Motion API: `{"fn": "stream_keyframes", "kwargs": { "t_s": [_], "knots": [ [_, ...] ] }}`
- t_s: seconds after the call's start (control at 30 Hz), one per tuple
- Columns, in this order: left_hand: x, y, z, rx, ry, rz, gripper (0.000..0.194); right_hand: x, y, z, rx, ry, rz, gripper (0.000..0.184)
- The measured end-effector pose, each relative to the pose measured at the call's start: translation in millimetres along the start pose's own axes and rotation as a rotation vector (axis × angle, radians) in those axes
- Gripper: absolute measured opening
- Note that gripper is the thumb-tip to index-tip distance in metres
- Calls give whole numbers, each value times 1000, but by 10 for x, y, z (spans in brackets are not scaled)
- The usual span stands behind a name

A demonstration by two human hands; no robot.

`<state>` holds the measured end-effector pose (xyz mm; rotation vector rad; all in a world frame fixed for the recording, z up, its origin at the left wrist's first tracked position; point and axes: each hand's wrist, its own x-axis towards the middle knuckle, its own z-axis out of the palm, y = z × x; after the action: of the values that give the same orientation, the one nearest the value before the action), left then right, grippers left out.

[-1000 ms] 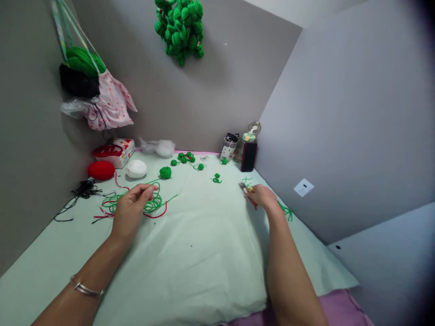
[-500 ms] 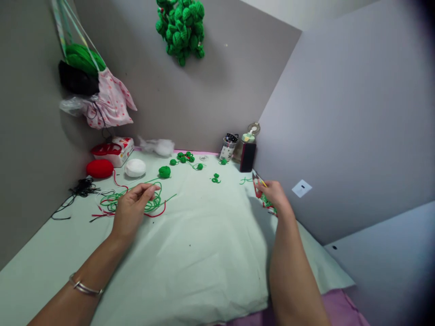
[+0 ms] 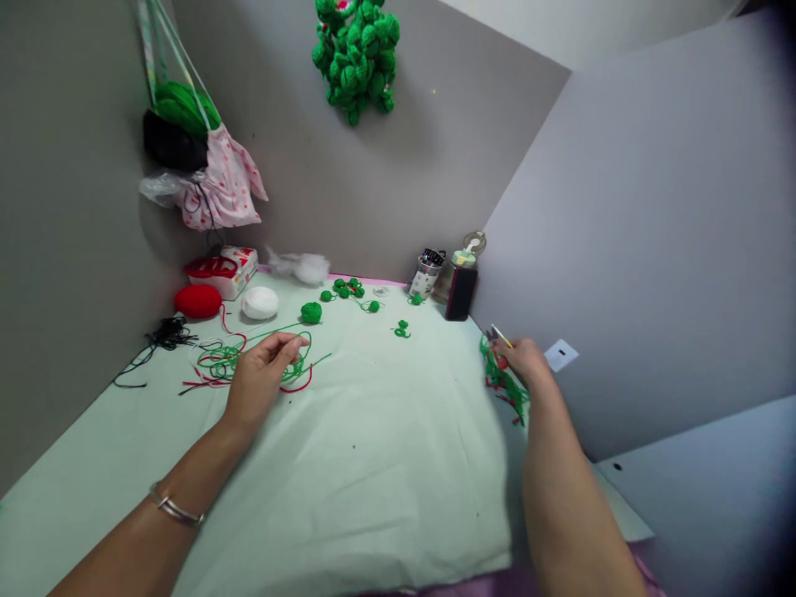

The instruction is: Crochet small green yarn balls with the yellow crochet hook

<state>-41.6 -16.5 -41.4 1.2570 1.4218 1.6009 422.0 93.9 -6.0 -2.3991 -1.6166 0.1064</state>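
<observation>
My right hand (image 3: 526,362) is closed on small scissors (image 3: 493,338), over green and red yarn scraps (image 3: 511,392) at the counter's (image 3: 398,464) right side. My left hand (image 3: 262,377) is curled, thumb near fingertips, over loose green yarn (image 3: 215,358); can't tell if it grips anything. Green yarn ball (image 3: 312,313) lies just beyond.

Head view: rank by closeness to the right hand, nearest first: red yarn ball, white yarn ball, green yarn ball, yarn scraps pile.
From the right hand:
1. yarn scraps pile: right side, right by the hand
2. green yarn ball: left of centre
3. white yarn ball: farther left
4. red yarn ball: far left, by the wall
</observation>
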Motion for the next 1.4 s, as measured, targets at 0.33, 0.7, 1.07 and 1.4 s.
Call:
{"fn": "stream_keyframes", "kwargs": {
  "t_s": [0.33, 0.7, 1.07, 1.4],
  "knots": [
    [-14, -55, 55, 21, -74, -17, 28, -109, -887, 127, -24, -160, -262, 35],
    [-107, 15, 158, 33, -171, -42, 32, -218, -2054, 747, -105, -212, -505, 38],
    [-147, 45, 148, -36, -273, -81, 30, -305, -967, -343, 5, 9, -316, 27],
    [-349, 187, 362, -55, -496, -79, 29, -1656, -1564, 116, 930, -801, -582, 38]
  ]
}}
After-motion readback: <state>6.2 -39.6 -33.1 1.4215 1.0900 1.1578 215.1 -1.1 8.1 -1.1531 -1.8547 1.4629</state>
